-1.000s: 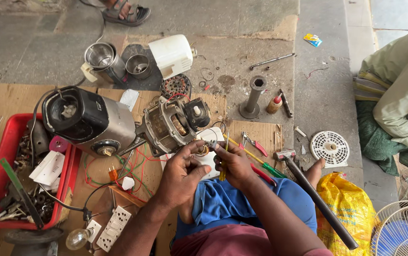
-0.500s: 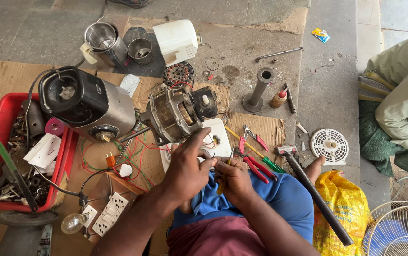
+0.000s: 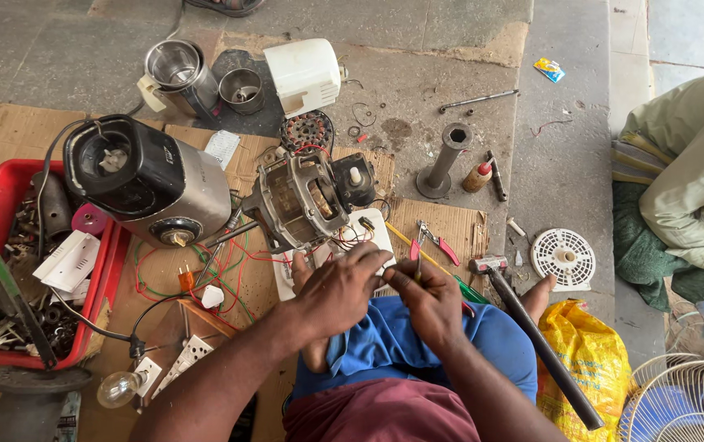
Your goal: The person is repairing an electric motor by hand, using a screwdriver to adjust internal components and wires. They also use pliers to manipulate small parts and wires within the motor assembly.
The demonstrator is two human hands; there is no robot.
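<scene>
thin metal tool (image 3: 418, 263) upright in right hand (image 3: 429, 304), tip upward

A small tool (image 3: 417, 263) with a thin metal shaft is held upright in the right hand (image 3: 427, 301). A white flat plate (image 3: 372, 232) with red wires is touched by the left hand (image 3: 342, 286). At 12 o'clock from the hands, a bare grey motor (image 3: 299, 200) is tilted on cardboard.
</scene>
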